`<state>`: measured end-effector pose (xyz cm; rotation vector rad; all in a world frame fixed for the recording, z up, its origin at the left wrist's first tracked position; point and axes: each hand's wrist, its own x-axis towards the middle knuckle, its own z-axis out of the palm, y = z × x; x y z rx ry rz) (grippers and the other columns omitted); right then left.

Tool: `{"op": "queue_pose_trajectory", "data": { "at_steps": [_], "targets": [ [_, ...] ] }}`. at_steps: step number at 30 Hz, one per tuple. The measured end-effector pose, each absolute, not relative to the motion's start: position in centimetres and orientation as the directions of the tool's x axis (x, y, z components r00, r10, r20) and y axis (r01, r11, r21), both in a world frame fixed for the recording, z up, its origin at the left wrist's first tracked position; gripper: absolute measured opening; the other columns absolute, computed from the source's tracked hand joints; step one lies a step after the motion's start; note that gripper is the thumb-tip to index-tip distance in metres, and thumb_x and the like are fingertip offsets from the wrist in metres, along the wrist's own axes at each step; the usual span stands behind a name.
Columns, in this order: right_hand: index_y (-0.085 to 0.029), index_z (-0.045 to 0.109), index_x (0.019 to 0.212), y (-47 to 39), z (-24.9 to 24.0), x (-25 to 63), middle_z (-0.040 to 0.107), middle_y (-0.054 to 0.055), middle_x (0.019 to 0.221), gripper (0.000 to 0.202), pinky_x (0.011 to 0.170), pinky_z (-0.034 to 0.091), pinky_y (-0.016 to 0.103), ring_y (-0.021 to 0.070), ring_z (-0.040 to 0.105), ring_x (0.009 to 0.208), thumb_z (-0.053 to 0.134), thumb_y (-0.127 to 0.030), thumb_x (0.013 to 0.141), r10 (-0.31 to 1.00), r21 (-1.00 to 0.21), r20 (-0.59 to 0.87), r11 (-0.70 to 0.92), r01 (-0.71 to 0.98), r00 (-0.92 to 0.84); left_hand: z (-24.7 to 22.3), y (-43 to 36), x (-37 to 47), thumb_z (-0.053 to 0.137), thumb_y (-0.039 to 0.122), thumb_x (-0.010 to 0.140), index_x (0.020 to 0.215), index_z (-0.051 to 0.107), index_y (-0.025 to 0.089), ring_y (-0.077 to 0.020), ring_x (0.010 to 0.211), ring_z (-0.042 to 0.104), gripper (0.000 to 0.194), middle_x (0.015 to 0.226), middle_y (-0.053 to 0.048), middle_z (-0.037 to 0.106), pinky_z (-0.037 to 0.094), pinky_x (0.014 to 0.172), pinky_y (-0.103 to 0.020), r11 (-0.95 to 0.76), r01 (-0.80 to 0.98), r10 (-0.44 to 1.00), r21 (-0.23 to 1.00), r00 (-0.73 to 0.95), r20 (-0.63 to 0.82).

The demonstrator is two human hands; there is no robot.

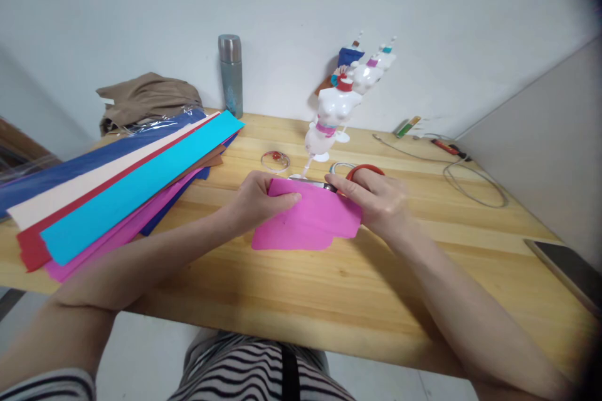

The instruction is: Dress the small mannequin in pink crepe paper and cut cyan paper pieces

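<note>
A piece of pink paper hangs over the wooden table in front of me. My left hand pinches its upper left corner, thumb on the near face. In my right hand are scissors with red-orange handles; the fingers are wrapped round the handles. The metal blades lie along the paper's top edge and point left towards my left hand. My right hand also overlaps the paper's right end. Just behind the blades stands a small white mannequin with a red neck band and a pink waist band.
Long strips of coloured paper fan out on the left. Behind them are a brown cloth and a flask. More mannequins stand at the back. A ring-shaped item, a cable and a phone lie on the table.
</note>
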<state>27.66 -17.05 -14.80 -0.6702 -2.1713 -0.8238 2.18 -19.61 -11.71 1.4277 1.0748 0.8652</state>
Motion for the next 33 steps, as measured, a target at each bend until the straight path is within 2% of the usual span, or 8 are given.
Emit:
{"op": "queue_pose_trajectory", "data": {
  "at_steps": [4, 7, 10, 12, 15, 17, 22, 33],
  "targets": [
    [-0.021, 0.073, 0.112, -17.0, -14.8, 27.9, 0.049, -0.002, 0.066, 0.025, 0.051, 0.029, 0.026, 0.0108, 0.041, 0.058, 0.057, -0.009, 0.097, 0.253, 0.331, 0.75, 0.657, 0.678, -0.611, -11.6, -19.2, 1.8, 0.077, 0.034, 0.067, 0.058, 0.063, 0.014, -0.0096, 0.055, 0.048, 0.026, 0.056, 0.002, 0.054, 0.038, 0.052, -0.022, 0.041, 0.118, 0.915, 0.992, 0.394, -0.085],
    [-0.022, 0.072, 0.115, -16.9, -14.9, 28.3, 0.051, -0.001, 0.067, 0.026, 0.053, 0.03, 0.026, 0.0111, 0.043, 0.059, 0.057, -0.01, 0.098, 0.291, 0.315, 0.744, 0.641, 0.7, -0.602, -11.6, -18.6, 1.4, 0.081, 0.05, 0.067, 0.063, 0.063, 0.015, -0.0102, 0.056, 0.051, 0.04, 0.06, 0.0, 0.058, 0.038, 0.051, -0.021, 0.082, 0.023, 0.9, 0.996, 0.429, -0.084],
    [-0.022, 0.072, 0.116, -16.8, -14.9, 28.6, 0.051, 0.0, 0.068, 0.024, 0.053, 0.029, 0.027, 0.0112, 0.043, 0.059, 0.057, -0.013, 0.099, 0.347, 0.301, 0.728, 0.613, 0.731, -0.591, -11.5, -18.1, 1.2, 0.074, 0.071, 0.069, 0.063, 0.058, 0.016, -0.0116, 0.056, 0.052, 0.057, 0.062, -0.001, 0.056, 0.037, 0.048, -0.022, 0.105, -0.067, 0.933, 0.992, 0.351, -0.075],
    [-0.022, 0.072, 0.115, -16.8, -14.9, 28.7, 0.051, 0.0, 0.068, 0.024, 0.053, 0.028, 0.026, 0.0115, 0.042, 0.059, 0.055, -0.013, 0.1, 0.37, 0.315, 0.713, 0.59, 0.743, -0.596, -11.5, -17.9, 1.1, 0.071, 0.076, 0.068, 0.062, 0.057, 0.017, -0.0111, 0.053, 0.05, 0.061, 0.059, -0.001, 0.053, 0.037, 0.048, -0.023, 0.089, -0.05, 0.946, 0.995, 0.318, -0.069],
    [-0.02, 0.073, 0.113, -16.7, -14.8, 28.6, 0.052, 0.001, 0.068, 0.025, 0.053, 0.028, 0.026, 0.0119, 0.043, 0.06, 0.054, -0.012, 0.1, 0.333, 0.355, 0.711, 0.59, 0.725, -0.619, -11.4, -18.0, 1.1, 0.072, 0.072, 0.072, 0.057, 0.055, 0.016, -0.0084, 0.05, 0.043, 0.06, 0.054, 0.0, 0.05, 0.031, 0.047, -0.022, 0.016, 0.055, 0.937, 0.998, 0.347, -0.034],
    [-0.02, 0.073, 0.111, -16.8, -14.8, 28.5, 0.052, 0.0, 0.067, 0.024, 0.053, 0.028, 0.026, 0.0118, 0.044, 0.06, 0.055, -0.011, 0.099, 0.302, 0.355, 0.727, 0.604, 0.714, -0.617, -11.5, -18.2, 1.2, 0.073, 0.064, 0.075, 0.059, 0.059, 0.014, -0.0084, 0.051, 0.044, 0.054, 0.055, 0.0, 0.052, 0.032, 0.049, -0.023, -0.006, 0.09, 0.927, 0.996, 0.374, -0.028],
    [-0.021, 0.074, 0.108, -17.0, -14.8, 28.3, 0.053, 0.001, 0.068, 0.023, 0.054, 0.03, 0.027, 0.0113, 0.045, 0.059, 0.056, -0.012, 0.099, 0.352, 0.315, 0.73, 0.587, 0.745, -0.586, -11.9, -18.4, 1.4, 0.073, 0.05, 0.076, 0.056, 0.059, 0.015, -0.0082, 0.052, 0.045, 0.043, 0.054, 0.001, 0.053, 0.035, 0.052, -0.022, 0.001, 0.073, 0.94, 0.997, 0.341, -0.026],
    [-0.022, 0.072, 0.112, -17.4, -14.6, 27.9, 0.054, 0.002, 0.074, 0.025, 0.058, 0.034, 0.028, 0.0147, 0.047, 0.066, 0.056, -0.012, 0.095, 0.358, 0.227, 0.752, 0.648, 0.727, -0.554, -12.3, -18.3, 1.5, 0.074, 0.043, 0.074, 0.057, 0.059, 0.015, -0.0083, 0.052, 0.044, 0.036, 0.053, 0.002, 0.052, 0.033, 0.05, -0.021, 0.007, 0.084, 0.941, 0.996, 0.336, -0.035]
  ]
}}
